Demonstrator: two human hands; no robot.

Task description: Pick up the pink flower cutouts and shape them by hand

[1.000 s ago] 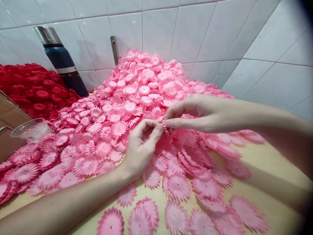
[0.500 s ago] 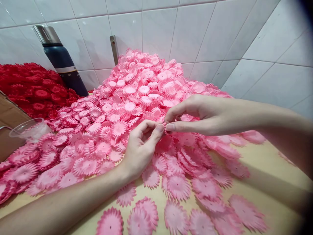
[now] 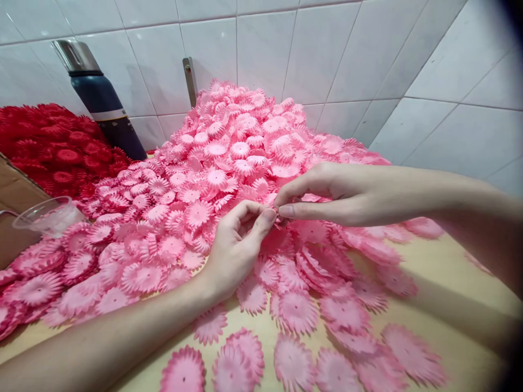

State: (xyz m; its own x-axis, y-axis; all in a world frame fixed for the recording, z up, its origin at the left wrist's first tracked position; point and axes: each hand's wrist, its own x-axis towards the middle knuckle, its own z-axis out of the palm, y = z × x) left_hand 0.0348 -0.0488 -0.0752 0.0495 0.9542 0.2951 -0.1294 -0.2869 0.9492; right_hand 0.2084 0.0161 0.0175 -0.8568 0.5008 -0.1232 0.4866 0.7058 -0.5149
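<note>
My left hand (image 3: 241, 242) is closed in a pinch, thumb against forefinger, in front of the pink heap. Coming in from the right, my right hand (image 3: 327, 195) pinches too, and its fingertips meet those of the left. Between them shows a bit of a pink petal piece (image 3: 278, 219), mostly hidden by the fingers. Behind and below both hands lies a big heap of pink fringed petal discs (image 3: 229, 152), many with a small hole in the middle. Loose pink discs (image 3: 300, 311) lie flat under the wrists.
A pile of red petal discs (image 3: 53, 144) is at the left, with a dark blue bottle (image 3: 104, 103) leaning beside it. A clear plastic cup (image 3: 51, 218) and a cardboard box (image 3: 18, 190) are at the left edge. White tiled wall (image 3: 327, 49) stands behind the yellowish tabletop (image 3: 445, 272).
Both hands stay almost where they were, fingertips together. The fingers have shifted very slightly, and less of the pink piece shows between them.
</note>
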